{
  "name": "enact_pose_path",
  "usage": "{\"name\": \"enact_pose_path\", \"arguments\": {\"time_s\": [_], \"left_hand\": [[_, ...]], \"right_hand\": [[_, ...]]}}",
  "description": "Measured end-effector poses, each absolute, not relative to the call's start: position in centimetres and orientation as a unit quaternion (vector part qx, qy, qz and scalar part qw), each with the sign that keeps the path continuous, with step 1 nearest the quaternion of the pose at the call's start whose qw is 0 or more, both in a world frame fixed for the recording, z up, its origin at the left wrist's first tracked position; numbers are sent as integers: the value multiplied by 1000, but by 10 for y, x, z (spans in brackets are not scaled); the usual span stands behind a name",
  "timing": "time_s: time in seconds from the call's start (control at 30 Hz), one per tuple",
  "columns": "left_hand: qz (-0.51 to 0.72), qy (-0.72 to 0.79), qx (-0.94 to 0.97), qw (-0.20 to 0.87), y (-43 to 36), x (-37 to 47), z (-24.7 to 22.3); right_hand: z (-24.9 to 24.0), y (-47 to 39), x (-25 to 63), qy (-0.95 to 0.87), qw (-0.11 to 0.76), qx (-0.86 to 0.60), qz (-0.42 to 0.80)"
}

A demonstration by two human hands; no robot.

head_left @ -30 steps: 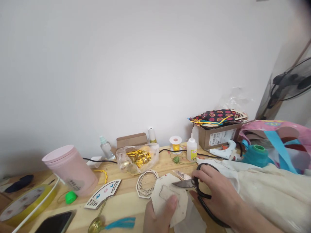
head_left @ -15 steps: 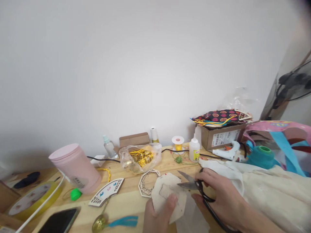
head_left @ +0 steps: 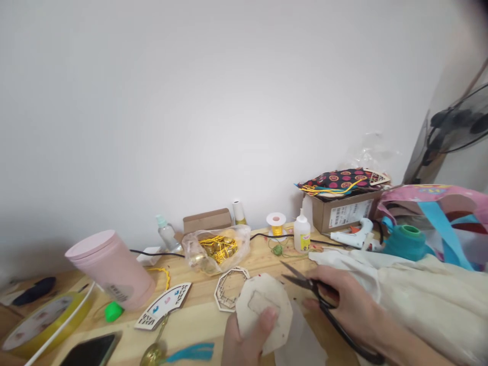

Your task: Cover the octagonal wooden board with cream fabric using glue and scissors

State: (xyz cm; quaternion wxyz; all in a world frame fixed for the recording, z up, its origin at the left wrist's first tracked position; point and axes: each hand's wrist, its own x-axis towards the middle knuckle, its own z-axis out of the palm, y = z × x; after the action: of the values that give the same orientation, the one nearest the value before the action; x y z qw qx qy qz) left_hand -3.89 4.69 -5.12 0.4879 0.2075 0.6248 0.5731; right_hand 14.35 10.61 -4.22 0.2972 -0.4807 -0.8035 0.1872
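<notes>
Scissors (head_left: pixel 313 285) have backed off the cream, roughly octagonal piece (head_left: pixel 259 299), dark-lined.

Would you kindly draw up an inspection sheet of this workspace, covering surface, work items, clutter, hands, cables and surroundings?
Surface: wooden table, largely covered with craft materials.
Work items: cream piece with an outline marked on it; scissors, blades open near its edge.
Clutter: octagonal frame, fan-shaped piece, phone, pink tumbler, glue bottle, tape roll.
Hands: left hand holds the cream piece; right hand grips the scissors.
Cables: black cable along the back; white cable crossing the tape roll.
Surroundings: pale wall behind, black fan at right.
</notes>
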Motion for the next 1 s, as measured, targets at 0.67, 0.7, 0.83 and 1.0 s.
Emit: {"name": "enact_pose_path", "arguments": {"time_s": [0.67,0.7,0.83,1.0], "left_hand": [[582,615,223,482,49,-42,-56],[579,614,220,489,49,-42,-57],[570,620,221,492,49,-42,-60],[571,620,221,490,50,-41,-62]], "right_hand": [[-35,95,140,-844,247,-412,238],[-35,95,140,-845,248,-412,234],[-37,95,140,-844,260,-411,228],[-37,95,139,-852,262,-407,199]]}}
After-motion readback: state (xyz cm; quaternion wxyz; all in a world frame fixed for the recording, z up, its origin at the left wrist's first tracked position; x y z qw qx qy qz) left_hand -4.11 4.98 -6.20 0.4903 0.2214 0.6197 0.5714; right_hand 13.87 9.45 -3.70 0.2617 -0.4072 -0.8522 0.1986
